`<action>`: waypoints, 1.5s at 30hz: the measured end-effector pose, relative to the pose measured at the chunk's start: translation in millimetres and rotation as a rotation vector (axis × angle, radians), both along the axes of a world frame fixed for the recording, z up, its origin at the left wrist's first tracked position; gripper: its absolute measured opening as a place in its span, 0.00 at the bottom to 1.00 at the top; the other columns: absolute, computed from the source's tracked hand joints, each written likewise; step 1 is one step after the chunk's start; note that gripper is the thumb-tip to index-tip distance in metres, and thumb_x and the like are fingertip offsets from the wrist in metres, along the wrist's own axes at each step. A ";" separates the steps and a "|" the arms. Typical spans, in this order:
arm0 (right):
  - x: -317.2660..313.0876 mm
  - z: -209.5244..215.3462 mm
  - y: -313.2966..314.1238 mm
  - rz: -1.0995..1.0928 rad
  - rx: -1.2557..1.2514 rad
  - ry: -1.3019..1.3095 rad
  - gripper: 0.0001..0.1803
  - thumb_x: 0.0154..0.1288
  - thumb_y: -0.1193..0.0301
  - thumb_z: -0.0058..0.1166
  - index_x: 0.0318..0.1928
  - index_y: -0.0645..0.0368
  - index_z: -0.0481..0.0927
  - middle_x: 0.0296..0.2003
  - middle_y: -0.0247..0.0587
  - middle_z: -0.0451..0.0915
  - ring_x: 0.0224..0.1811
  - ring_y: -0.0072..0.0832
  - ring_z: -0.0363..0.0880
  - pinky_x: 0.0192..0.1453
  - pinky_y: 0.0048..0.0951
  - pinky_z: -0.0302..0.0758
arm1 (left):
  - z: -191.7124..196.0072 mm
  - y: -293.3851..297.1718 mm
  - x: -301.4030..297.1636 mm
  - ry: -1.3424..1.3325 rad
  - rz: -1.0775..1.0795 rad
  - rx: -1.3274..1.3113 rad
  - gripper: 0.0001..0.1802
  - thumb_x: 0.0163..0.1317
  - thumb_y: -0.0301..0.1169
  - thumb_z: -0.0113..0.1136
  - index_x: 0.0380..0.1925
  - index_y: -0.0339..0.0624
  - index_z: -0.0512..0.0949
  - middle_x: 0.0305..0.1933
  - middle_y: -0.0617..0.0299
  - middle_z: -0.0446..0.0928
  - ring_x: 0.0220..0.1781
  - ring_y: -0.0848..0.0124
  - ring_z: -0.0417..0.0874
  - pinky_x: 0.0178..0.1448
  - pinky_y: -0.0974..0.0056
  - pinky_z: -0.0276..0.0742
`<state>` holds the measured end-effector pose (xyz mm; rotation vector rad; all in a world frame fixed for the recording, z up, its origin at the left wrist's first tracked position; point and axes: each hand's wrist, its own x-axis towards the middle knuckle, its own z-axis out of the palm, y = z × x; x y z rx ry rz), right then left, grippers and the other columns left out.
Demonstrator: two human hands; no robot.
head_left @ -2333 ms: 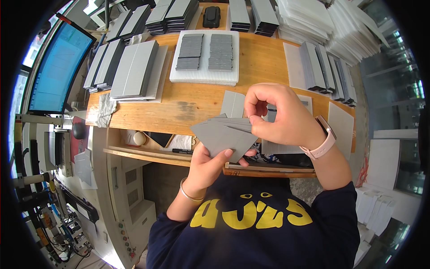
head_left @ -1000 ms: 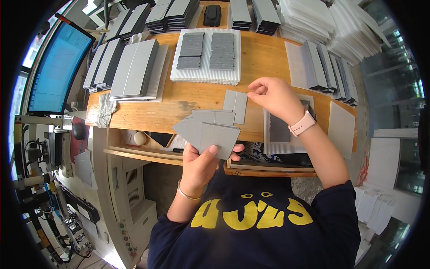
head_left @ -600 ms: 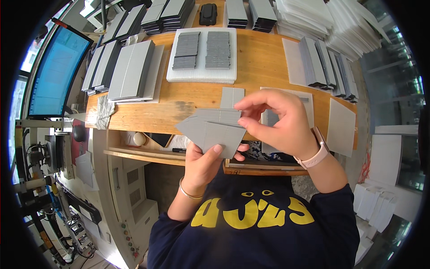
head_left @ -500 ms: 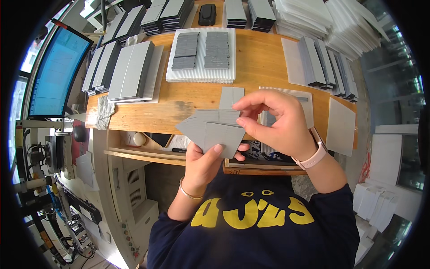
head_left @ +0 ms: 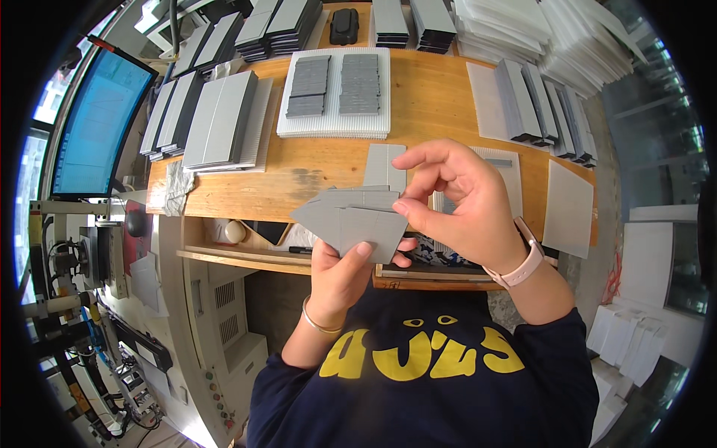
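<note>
A fanned bunch of thin grey rectangular sheets is held over the table's front edge by my left hand. Its thumb presses on the top sheet and the other fingers support the bunch from underneath. At the bunch's right edge, my right hand has its thumb and a bent finger closed at the sheets' corner, while the index finger is raised away from them. Just beyond the bunch, another grey sheet lies on the table, partly covered by it.
Two rows of grey pieces lie on a white ribbed board stack on the wooden table. Stacks of grey sheets stand at left, back and right. An open drawer juts out below; a monitor stands at left.
My right index finger has lifted up from the sheets' upper edge. The sheets along that far edge sit slightly lower and more spread. My left hand keeps its hold.
</note>
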<state>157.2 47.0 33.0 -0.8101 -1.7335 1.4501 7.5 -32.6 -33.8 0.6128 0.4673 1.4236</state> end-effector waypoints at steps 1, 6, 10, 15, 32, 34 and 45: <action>0.0 0.1 -0.7 0.000 0.000 0.000 0.20 0.48 0.86 0.55 0.44 0.65 0.69 0.26 0.32 0.74 0.30 0.16 0.73 0.38 0.18 0.71 | 0.1 -0.2 0.4 0.000 0.000 0.000 0.20 0.59 0.24 0.45 0.51 0.27 0.60 0.47 0.43 0.70 0.44 0.53 0.77 0.41 0.56 0.79; -1.4 -0.2 -0.9 -0.030 0.014 -0.024 0.10 0.49 0.83 0.56 0.36 0.67 0.75 0.27 0.35 0.76 0.29 0.18 0.74 0.36 0.18 0.70 | -0.6 -1.4 2.2 0.100 0.049 0.024 0.20 0.59 0.24 0.46 0.51 0.26 0.61 0.48 0.44 0.70 0.45 0.54 0.77 0.43 0.56 0.78; -0.2 6.0 1.5 0.029 -0.140 -0.132 0.05 0.49 0.80 0.57 0.28 0.68 0.78 0.26 0.38 0.78 0.29 0.19 0.74 0.35 0.18 0.69 | 0.1 -2.5 2.2 0.137 0.060 0.023 0.20 0.59 0.24 0.45 0.51 0.26 0.60 0.48 0.44 0.70 0.45 0.54 0.77 0.43 0.56 0.78; -1.5 5.6 0.9 -0.016 -0.184 -0.079 0.04 0.48 0.80 0.58 0.26 0.68 0.78 0.25 0.39 0.78 0.28 0.19 0.73 0.33 0.19 0.69 | 0.1 -3.1 2.7 0.128 0.064 0.022 0.19 0.59 0.23 0.44 0.51 0.27 0.61 0.49 0.43 0.70 0.45 0.53 0.77 0.44 0.56 0.78; -8.0 -5.7 2.4 -0.049 -0.215 0.109 0.15 0.48 0.84 0.57 0.40 0.66 0.72 0.29 0.36 0.77 0.29 0.16 0.74 0.36 0.17 0.70 | -3.3 -3.1 0.6 0.072 0.091 -0.007 0.19 0.59 0.22 0.44 0.51 0.29 0.60 0.50 0.44 0.69 0.46 0.50 0.76 0.44 0.54 0.77; -8.7 -6.4 2.3 -0.068 -0.206 0.108 0.16 0.48 0.85 0.57 0.40 0.66 0.72 0.29 0.36 0.77 0.29 0.15 0.74 0.36 0.17 0.70 | -3.6 -3.3 0.1 0.076 0.091 -0.005 0.19 0.59 0.22 0.44 0.51 0.29 0.60 0.50 0.44 0.69 0.46 0.50 0.76 0.44 0.54 0.77; -7.9 -10.5 5.3 -0.093 -0.161 0.161 0.15 0.49 0.82 0.59 0.40 0.66 0.73 0.31 0.36 0.77 0.33 0.17 0.75 0.38 0.17 0.71 | -7.1 -5.2 -2.1 -0.016 0.090 -0.049 0.20 0.59 0.23 0.46 0.52 0.30 0.59 0.49 0.43 0.68 0.45 0.48 0.76 0.41 0.54 0.79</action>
